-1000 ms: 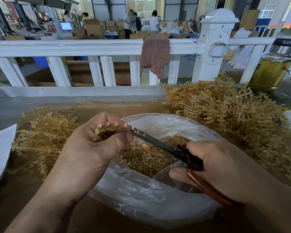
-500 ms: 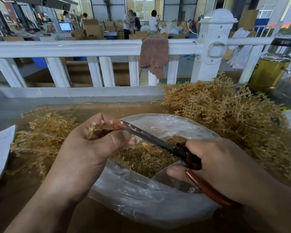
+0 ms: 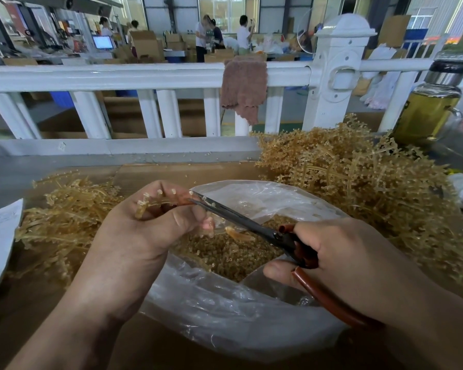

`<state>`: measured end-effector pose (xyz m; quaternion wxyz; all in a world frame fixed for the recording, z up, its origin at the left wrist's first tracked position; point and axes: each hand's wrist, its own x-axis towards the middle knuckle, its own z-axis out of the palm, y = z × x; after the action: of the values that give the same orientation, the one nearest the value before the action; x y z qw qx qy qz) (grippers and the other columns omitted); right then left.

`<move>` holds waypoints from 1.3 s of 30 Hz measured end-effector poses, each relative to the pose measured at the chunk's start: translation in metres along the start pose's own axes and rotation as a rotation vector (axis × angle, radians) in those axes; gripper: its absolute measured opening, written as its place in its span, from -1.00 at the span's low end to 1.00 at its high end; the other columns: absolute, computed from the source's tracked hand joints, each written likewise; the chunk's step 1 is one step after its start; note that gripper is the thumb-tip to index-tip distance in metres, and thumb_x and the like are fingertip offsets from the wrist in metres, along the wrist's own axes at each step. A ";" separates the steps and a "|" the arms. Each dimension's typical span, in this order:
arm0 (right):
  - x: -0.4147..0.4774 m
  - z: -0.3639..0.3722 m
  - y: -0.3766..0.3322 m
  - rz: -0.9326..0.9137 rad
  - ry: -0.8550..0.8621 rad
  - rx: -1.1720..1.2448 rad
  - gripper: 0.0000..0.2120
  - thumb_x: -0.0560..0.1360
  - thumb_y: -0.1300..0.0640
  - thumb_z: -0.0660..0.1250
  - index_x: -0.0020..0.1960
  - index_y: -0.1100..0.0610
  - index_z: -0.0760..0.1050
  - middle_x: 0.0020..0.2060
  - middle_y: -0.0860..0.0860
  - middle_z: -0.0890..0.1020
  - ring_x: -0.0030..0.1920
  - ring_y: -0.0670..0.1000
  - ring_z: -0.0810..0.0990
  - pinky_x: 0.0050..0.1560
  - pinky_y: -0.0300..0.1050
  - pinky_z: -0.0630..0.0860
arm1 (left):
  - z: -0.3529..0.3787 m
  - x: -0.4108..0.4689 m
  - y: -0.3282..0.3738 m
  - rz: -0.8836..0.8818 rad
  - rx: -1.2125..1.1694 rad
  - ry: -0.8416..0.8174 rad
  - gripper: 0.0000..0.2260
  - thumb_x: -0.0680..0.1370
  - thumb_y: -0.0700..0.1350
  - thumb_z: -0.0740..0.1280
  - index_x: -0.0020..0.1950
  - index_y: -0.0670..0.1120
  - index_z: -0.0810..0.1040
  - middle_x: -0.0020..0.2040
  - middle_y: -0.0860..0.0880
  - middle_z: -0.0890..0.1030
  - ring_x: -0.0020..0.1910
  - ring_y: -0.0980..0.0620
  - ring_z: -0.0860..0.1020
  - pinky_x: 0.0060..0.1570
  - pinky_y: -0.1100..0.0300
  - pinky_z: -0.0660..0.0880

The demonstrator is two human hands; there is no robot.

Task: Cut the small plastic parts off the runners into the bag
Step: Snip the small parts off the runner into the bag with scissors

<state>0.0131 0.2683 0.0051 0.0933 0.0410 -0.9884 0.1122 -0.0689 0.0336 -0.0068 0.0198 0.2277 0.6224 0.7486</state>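
Snipping parts off a runner over the bag.
L hand (image 3: 145, 231) pinched the runner (image 3: 155, 201); R hand (image 3: 358, 263) gripped the scissors (image 3: 241, 217), blades at its stubs. Best cut flush, w/ tips kept over the bag (image 3: 225, 316) mouth, mid worktop (image 3: 38, 303) by the front edge.

white railing (image 3: 145, 76) | brown cloth (image 3: 243, 86) draped over it | bright windows (image 3: 225, 6) | possibly cardboard boxes (image 3: 145, 44) behind

The runner (image 3: 150, 202) has slid leftward through the left hand (image 3: 145, 236), so more of its end now sticks out beyond the fingers. The scissors (image 3: 241, 217) have crept up and left along it, and the right hand (image 3: 358, 257) has shifted slightly the same way.
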 end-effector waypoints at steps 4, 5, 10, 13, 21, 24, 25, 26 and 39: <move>0.000 0.001 0.002 -0.006 0.010 0.009 -0.37 0.22 -0.62 0.01 -0.39 -0.04 0.28 -0.51 -0.08 0.43 -0.47 -0.10 0.43 -0.48 -0.28 0.18 | 0.001 0.000 0.002 -0.011 0.013 0.011 -0.84 0.31 -0.06 0.54 -0.17 -0.07 0.70 -0.18 -0.19 0.72 -0.14 -0.14 0.71 -0.07 0.20 0.62; 0.000 0.002 0.002 -0.009 0.008 0.020 -0.38 0.22 -0.63 0.01 -0.39 -0.04 0.28 -0.50 -0.09 0.44 -0.45 -0.10 0.44 -0.48 -0.27 0.18 | 0.001 0.000 0.002 -0.015 0.013 0.017 -0.84 0.30 -0.06 0.54 -0.17 -0.07 0.70 -0.18 -0.19 0.71 -0.14 -0.14 0.71 -0.07 0.19 0.62; 0.000 0.003 0.003 -0.015 0.010 0.050 -0.41 0.24 -0.62 0.03 -0.37 -0.08 0.28 -0.46 -0.13 0.45 -0.41 -0.11 0.46 -0.45 -0.27 0.17 | 0.001 0.000 0.003 -0.034 0.049 0.021 -0.81 0.28 -0.05 0.53 -0.15 -0.08 0.70 -0.14 -0.23 0.72 -0.08 -0.21 0.71 -0.01 0.10 0.64; 0.001 0.003 0.004 -0.015 0.016 0.051 -0.44 0.24 -0.61 0.05 -0.37 -0.09 0.27 -0.46 -0.14 0.45 -0.35 -0.14 0.48 -0.45 -0.27 0.16 | -0.001 0.000 0.003 -0.038 0.073 0.021 -0.80 0.28 -0.04 0.52 -0.14 -0.08 0.70 -0.13 -0.23 0.72 -0.07 -0.22 0.71 0.06 -0.02 0.61; 0.001 0.003 0.005 -0.028 0.049 0.021 -0.44 0.25 -0.60 0.05 -0.41 -0.09 0.23 -0.52 -0.12 0.40 -0.40 -0.12 0.46 -0.48 -0.27 0.16 | -0.002 0.001 0.000 -0.030 0.053 0.018 -0.82 0.29 -0.05 0.54 -0.15 -0.06 0.70 -0.15 -0.18 0.72 -0.12 -0.13 0.71 -0.09 0.21 0.61; 0.002 0.004 0.006 -0.034 0.053 0.008 -0.43 0.26 -0.60 0.05 -0.41 -0.08 0.24 -0.53 -0.11 0.41 -0.43 -0.11 0.45 -0.48 -0.28 0.15 | -0.002 0.001 -0.001 -0.030 0.042 0.020 -0.82 0.30 -0.05 0.55 -0.16 -0.06 0.70 -0.15 -0.19 0.72 -0.12 -0.14 0.71 -0.09 0.21 0.61; 0.002 0.004 0.006 -0.035 0.053 0.006 -0.43 0.26 -0.59 0.05 -0.41 -0.07 0.24 -0.53 -0.10 0.41 -0.43 -0.11 0.45 -0.48 -0.28 0.16 | -0.002 0.001 -0.001 -0.029 0.041 0.022 -0.82 0.30 -0.04 0.56 -0.16 -0.06 0.70 -0.15 -0.20 0.72 -0.11 -0.14 0.71 -0.08 0.21 0.61; 0.002 0.004 0.007 -0.034 0.053 0.006 -0.43 0.26 -0.60 0.05 -0.40 -0.07 0.24 -0.52 -0.10 0.41 -0.43 -0.10 0.46 -0.48 -0.28 0.17 | -0.002 0.001 -0.001 -0.026 0.039 0.025 -0.81 0.30 -0.04 0.57 -0.16 -0.06 0.70 -0.15 -0.20 0.72 -0.11 -0.14 0.71 -0.07 0.21 0.61; 0.002 0.006 0.006 -0.040 0.092 -0.022 -0.32 0.21 -0.68 -0.24 -0.41 -0.09 0.22 -0.54 -0.11 0.39 -0.45 -0.15 0.43 -0.51 -0.27 0.14 | -0.001 0.001 -0.005 0.006 0.084 0.076 -0.75 0.32 0.07 0.59 -0.14 -0.05 0.70 -0.13 -0.20 0.72 -0.07 -0.21 0.70 0.12 -0.13 0.54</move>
<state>0.0097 0.2731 -0.0018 0.1413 0.0544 -0.9833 0.1012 -0.0714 0.0344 -0.0107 -0.0156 0.2018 0.6526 0.7301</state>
